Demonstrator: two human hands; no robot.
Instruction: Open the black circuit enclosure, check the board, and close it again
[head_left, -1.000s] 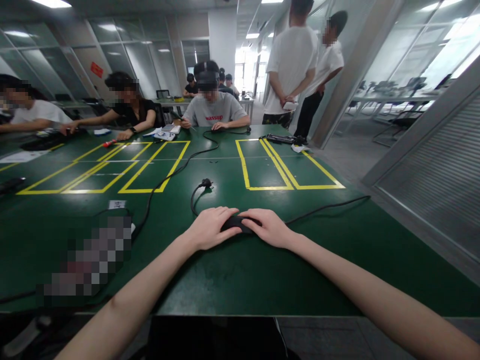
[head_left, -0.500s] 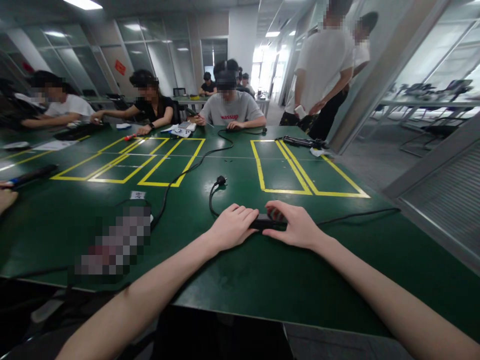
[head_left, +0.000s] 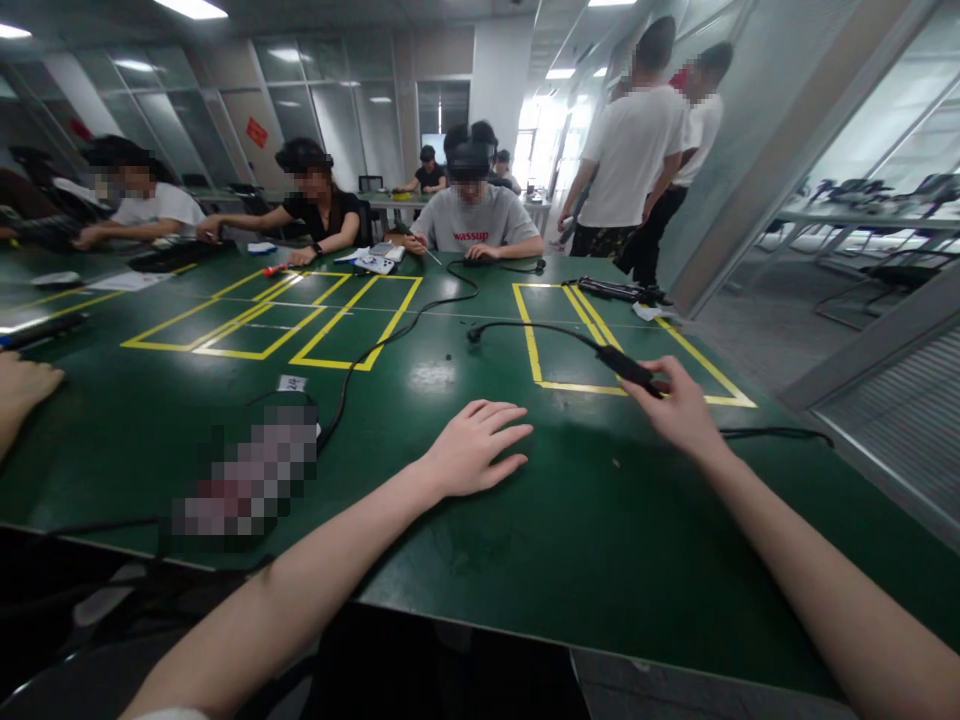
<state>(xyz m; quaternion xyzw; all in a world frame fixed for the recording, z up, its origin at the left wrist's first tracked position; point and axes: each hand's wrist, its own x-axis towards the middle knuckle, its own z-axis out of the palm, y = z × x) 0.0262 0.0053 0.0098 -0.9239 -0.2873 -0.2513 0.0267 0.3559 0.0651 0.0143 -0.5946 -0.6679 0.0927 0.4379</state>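
Observation:
My right hand [head_left: 684, 412] grips the near end of a slim black power adapter [head_left: 628, 368], holding it over the right-hand yellow-taped area. From the adapter's far end a black cord [head_left: 547, 326] runs left to a plug [head_left: 474, 335]. Another black cable [head_left: 776, 433] stretches along the table to the right of my right wrist. My left hand [head_left: 480, 448] is over the green tabletop [head_left: 480, 560], palm down, fingers spread, with nothing in it.
Yellow tape [head_left: 330, 364] marks rectangles across the table. A blurred-out object [head_left: 247, 475] lies at left beside a long black cable [head_left: 352, 375]. Another person's hand [head_left: 26, 390] rests at the left edge. Folded black gear [head_left: 619, 290] sits at the far right.
My right hand has carried the power adapter away from my left hand, to the right and forward. The plug has swung further away. My left hand has let go and spread its fingers.

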